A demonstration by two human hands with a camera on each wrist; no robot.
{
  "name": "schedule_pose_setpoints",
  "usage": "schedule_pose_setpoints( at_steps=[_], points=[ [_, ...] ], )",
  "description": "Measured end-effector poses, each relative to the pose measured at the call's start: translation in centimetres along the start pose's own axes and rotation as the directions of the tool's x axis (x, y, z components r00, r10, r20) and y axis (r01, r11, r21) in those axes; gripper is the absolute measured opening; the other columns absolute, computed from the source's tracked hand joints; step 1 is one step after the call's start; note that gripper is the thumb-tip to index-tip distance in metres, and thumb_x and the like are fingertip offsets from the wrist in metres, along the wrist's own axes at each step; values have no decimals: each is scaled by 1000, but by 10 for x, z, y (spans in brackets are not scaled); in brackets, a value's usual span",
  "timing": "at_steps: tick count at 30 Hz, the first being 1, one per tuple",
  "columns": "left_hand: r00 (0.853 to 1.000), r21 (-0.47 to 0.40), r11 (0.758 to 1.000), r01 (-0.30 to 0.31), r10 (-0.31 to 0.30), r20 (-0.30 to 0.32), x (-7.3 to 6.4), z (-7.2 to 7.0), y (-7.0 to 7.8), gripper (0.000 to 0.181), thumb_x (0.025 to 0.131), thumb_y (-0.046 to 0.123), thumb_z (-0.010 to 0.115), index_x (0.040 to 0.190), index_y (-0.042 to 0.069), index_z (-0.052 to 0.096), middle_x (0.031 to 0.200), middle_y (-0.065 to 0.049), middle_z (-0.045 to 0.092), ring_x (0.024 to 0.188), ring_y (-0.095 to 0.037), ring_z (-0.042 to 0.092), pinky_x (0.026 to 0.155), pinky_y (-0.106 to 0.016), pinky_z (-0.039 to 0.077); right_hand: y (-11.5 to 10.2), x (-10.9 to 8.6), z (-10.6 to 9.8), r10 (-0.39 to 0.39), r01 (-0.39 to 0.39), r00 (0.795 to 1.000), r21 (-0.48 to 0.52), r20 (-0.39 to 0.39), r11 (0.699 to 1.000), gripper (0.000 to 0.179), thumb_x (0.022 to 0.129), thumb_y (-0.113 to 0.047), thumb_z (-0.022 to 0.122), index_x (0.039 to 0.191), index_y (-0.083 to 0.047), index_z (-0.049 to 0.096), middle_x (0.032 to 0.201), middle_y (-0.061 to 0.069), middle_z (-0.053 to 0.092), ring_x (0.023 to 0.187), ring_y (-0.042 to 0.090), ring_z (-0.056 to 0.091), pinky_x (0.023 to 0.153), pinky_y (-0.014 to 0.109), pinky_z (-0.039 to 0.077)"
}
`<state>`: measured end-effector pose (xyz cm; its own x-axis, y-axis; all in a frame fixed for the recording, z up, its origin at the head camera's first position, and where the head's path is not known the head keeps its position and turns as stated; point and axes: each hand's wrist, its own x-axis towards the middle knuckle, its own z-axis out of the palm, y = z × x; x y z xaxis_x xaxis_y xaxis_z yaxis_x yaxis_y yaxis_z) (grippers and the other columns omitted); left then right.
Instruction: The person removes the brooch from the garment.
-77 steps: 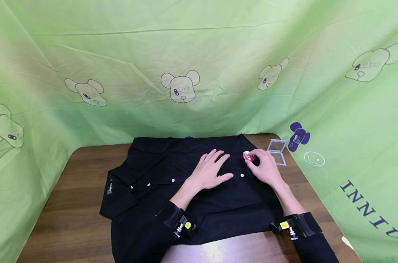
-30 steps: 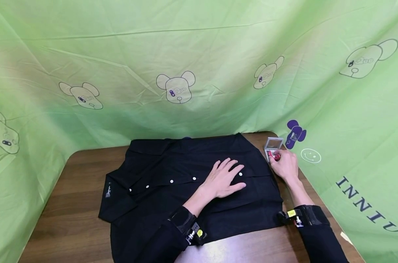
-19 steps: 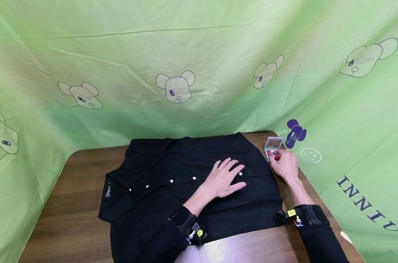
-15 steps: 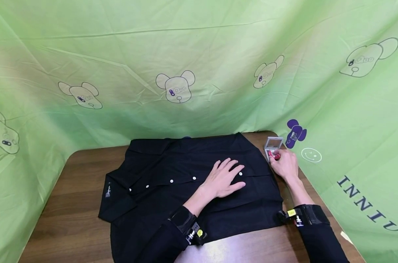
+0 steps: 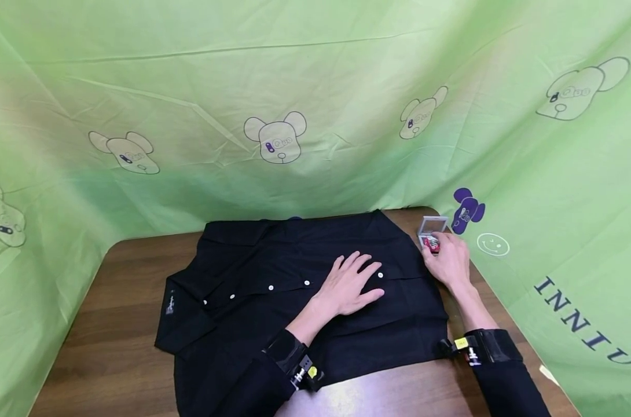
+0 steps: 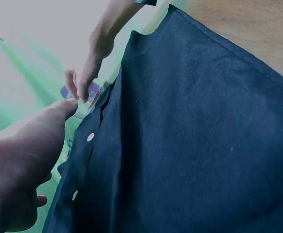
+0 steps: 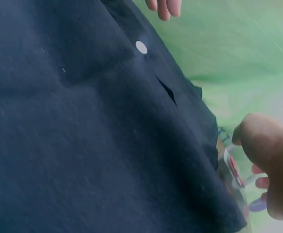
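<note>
A black buttoned shirt (image 5: 315,341) lies spread on the table, its collar at the left and several white buttons along the placket. My left hand (image 5: 343,286) rests on the shirt with straight, spread fingers, just left of a white button (image 5: 380,275). Past the hem, a small grey-framed hinged case (image 5: 433,223) stands with its clear lid raised. In its base lies a small red-and-white disc (image 5: 432,244), whose kind I cannot tell. My right hand (image 5: 448,260) is over the case, thumb and fingers parted around the disc. In the right wrist view the thumb (image 7: 251,138) is apart from it.
The wooden table (image 5: 102,347) shows at the left and front. A green curtain (image 5: 206,75) printed with bear heads hangs behind and on both sides, close to the case. A pale strip (image 5: 549,375) lies at the right table edge.
My right hand carried the red-and-white disc from the shirt rightward to the case. In the last half second its fingers have parted from the disc. My left hand slid slightly right along the shirt.
</note>
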<state>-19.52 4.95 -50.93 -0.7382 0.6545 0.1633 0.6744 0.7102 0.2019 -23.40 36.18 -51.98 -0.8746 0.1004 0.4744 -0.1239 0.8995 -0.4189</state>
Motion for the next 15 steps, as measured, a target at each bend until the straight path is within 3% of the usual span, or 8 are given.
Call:
schedule_pose_setpoints(
  at_steps=[4,15],
  points=[
    [1000,-22,1000,12,-12,-7,-6,-3,-7,67,113,64,54,170,28,50,178,-5,48,170,-35,41,134,-61,39,-15,-1,5,-74,75,997,52,-13,996,42,93,-15,78,128,9,75,126,36,72,118,61,63,104,72,46],
    [997,-61,997,44,-47,-56,-27,-14,-42,71,112,63,57,170,24,50,177,-10,48,170,-41,40,134,-67,38,-66,-7,28,-251,234,964,162,89,959,46,97,-22,84,135,3,75,138,29,72,136,53,61,119,66,43]
  ],
)
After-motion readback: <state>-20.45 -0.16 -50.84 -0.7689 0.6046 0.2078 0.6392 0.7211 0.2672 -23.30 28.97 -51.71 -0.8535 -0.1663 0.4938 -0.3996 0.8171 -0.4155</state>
